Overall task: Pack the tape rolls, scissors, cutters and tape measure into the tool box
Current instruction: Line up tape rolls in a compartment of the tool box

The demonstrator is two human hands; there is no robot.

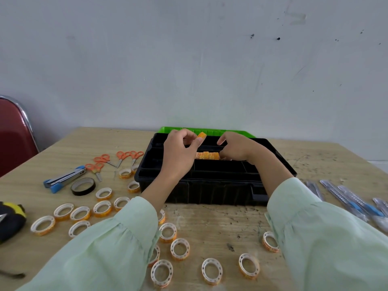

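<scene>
The black tool box (210, 192) stands open at the table's middle, its green lid (231, 132) folded back. My left hand (180, 152) pinches one orange tape roll (202, 135) above the box. My right hand (237, 148) rests inside on a row of orange tape rolls (207, 155) lined in a compartment. Several loose orange tape rolls (179, 248) lie on the table in front and to the left. Several orange scissors (126, 156) lie left of the box. Several blue cutters (354, 204) lie at the right. A yellow-black tape measure (11, 219) sits at the far left.
A black tape roll (83, 186) and a blue stapler (64, 179) lie left of the box. A red chair (14, 135) stands beyond the table's left corner. A white wall (189, 59) rises right behind the table.
</scene>
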